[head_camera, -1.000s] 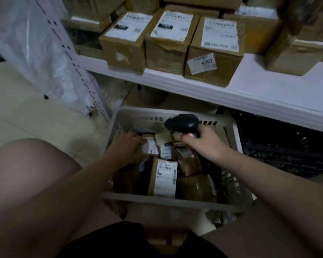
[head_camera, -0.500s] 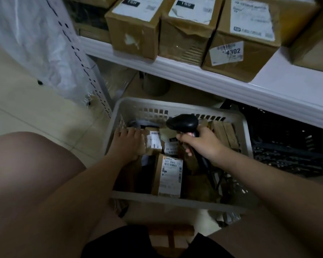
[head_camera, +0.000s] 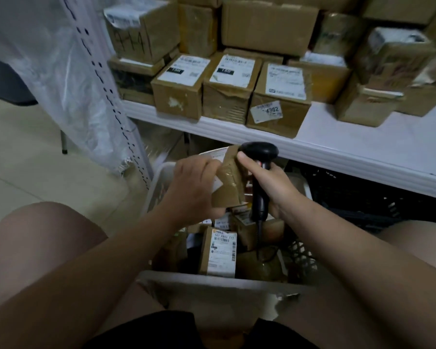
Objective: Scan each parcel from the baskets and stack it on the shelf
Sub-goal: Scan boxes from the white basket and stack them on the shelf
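My left hand grips a small brown taped parcel, lifted above the white basket. Its labelled top faces away from me, towards the shelf. My right hand holds a black barcode scanner upright, its head right beside the parcel's top edge. Several labelled parcels lie in the basket, one with a white label near the front. The white shelf behind carries rows of stacked cardboard boxes.
A black crate sits under the shelf to the right of the basket. A perforated shelf upright with clear plastic sheeting stands at left. My bare knees flank the basket. Tiled floor lies to the left.
My left hand has lifted a parcel out of the basket and up beside the scanner. The right hand has raised the scanner. The view tilted up towards the shelf.
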Demonstrator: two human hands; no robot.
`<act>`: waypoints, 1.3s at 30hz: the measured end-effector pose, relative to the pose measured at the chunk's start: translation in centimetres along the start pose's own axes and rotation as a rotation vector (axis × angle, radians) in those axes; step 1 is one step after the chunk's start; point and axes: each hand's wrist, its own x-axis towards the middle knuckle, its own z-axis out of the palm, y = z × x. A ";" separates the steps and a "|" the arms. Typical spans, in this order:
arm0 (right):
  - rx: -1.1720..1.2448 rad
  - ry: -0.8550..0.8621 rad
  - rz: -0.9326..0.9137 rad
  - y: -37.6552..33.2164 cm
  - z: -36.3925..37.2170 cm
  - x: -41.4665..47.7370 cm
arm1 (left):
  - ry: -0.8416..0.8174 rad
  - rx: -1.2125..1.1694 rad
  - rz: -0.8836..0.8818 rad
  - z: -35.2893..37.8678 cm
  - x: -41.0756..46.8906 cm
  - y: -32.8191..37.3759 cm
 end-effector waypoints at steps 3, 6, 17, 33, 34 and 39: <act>0.104 0.038 0.019 0.0 0.9 -0.7 | 0.034 0.121 0.168 -0.7 0.4 1.0; 0.132 0.040 0.025 -0.2 1.1 -1.6 | 0.029 0.202 0.233 -1.3 0.2 1.1; -0.054 -0.034 -0.221 0.3 -1.0 -2.9 | -0.397 -1.432 -1.239 -4.4 0.6 -1.1; -0.512 -0.006 -0.451 1.5 1.0 -4.9 | -0.247 -1.220 -1.120 -2.3 -2.0 -3.1; -0.507 -0.007 -0.450 1.6 1.1 -5.0 | -0.237 -1.222 -1.120 -2.2 -2.0 -3.1; -0.462 -0.020 -0.423 1.7 1.2 -5.1 | -0.200 -1.205 -1.119 -1.7 -2.1 -3.6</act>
